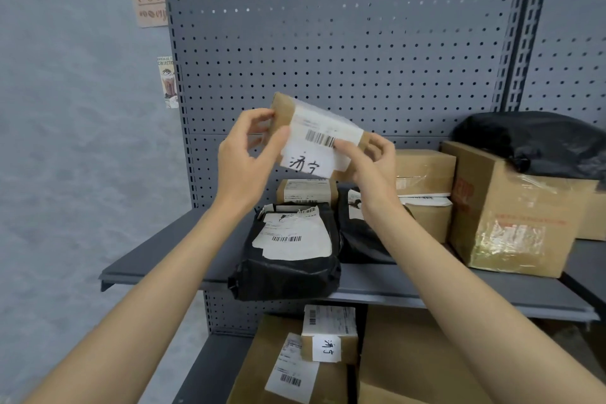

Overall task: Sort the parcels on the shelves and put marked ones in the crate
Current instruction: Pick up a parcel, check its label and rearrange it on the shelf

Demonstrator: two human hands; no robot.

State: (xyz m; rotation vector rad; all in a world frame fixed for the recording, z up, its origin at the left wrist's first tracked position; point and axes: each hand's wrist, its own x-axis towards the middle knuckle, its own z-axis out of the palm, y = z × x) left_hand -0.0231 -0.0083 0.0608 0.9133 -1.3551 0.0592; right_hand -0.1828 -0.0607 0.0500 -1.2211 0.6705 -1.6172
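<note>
The left hand (244, 154) and right hand (370, 161) hold a small brown parcel (314, 138) with handwritten label, fingers clamped on its ends, raised above the black bag parcel (288, 259) on the shelf (157, 259).

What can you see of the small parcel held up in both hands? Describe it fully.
The small parcel is a brown cardboard box with a white label showing a barcode and handwritten black characters. Clear tape seems to cover it. It is tilted, raised above the shelf, label facing the camera. The left hand grips its left end, the right hand its right.
</note>
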